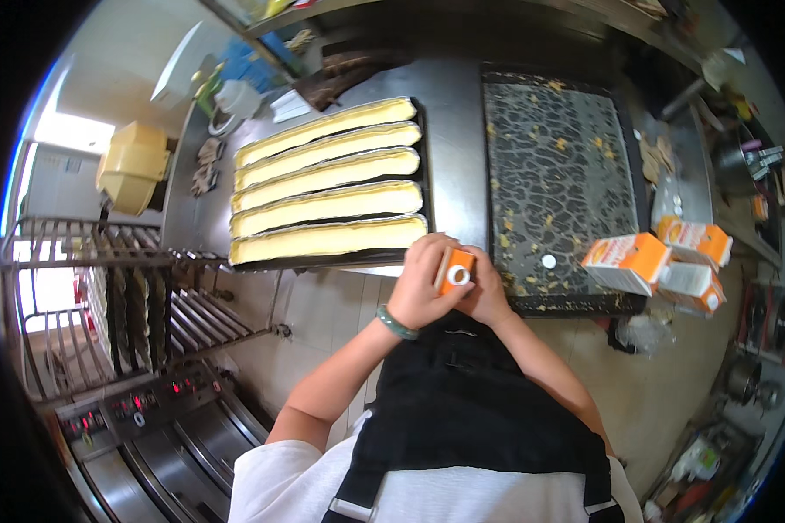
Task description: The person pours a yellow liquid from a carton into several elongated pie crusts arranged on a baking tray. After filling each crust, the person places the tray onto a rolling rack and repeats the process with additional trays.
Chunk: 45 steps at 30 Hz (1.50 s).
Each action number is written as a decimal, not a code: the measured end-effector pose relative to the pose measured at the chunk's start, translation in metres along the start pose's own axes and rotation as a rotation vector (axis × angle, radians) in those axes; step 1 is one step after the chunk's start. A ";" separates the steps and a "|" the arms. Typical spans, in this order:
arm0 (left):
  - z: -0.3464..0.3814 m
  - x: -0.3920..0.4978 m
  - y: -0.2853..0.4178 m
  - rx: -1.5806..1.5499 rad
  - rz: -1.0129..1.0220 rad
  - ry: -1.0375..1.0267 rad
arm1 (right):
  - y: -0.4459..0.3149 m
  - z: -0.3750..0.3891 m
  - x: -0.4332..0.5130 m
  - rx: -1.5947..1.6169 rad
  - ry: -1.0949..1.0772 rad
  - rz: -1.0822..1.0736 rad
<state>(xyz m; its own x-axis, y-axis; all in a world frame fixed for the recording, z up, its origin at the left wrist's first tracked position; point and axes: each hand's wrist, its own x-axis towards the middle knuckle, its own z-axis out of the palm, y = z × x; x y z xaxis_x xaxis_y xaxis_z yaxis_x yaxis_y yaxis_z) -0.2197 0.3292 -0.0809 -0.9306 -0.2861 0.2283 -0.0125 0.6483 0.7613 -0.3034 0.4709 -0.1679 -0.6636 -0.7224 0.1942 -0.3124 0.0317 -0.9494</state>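
Observation:
Both my hands hold one orange-and-white carton [453, 271] in front of my apron, its white spout ring facing up with the cap off. My left hand [425, 281] wraps the carton's left side, a green bangle on that wrist. On the right side my right hand [487, 287] grips it. Ahead to the left, a dark baking tray [425, 176] bears several long, narrow moulds [327, 196] with a pale yellow filling or dough. A round white cap [549, 261] lies on the stained black tray [562, 183] to the right.
Several orange-and-white cartons [628, 261] stand or lie at the right tray's near corner. Gloves [656, 157] rest beyond it. At left are a metal rack [216, 320], a yellow container [133, 167] and an appliance with lit red displays [137, 405]. A shelf [432, 13] crosses the far side.

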 end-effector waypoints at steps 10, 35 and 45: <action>-0.061 -0.018 0.007 -0.260 0.012 -0.191 | -0.069 -0.039 0.016 0.239 -0.175 -0.010; -0.396 0.003 -0.280 -0.159 -0.422 0.024 | -0.104 0.178 0.177 0.403 -0.059 0.326; -0.401 0.089 -0.342 -0.102 -0.356 -0.159 | -0.102 0.191 0.184 0.414 0.056 0.375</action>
<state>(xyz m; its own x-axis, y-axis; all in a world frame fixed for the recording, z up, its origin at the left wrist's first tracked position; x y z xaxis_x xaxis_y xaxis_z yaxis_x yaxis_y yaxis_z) -0.1515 -0.2011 -0.0776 -0.9198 -0.3623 -0.1509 -0.3152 0.4529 0.8340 -0.2636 0.2025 -0.0828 -0.7168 -0.6755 -0.1728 0.2369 -0.0029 -0.9715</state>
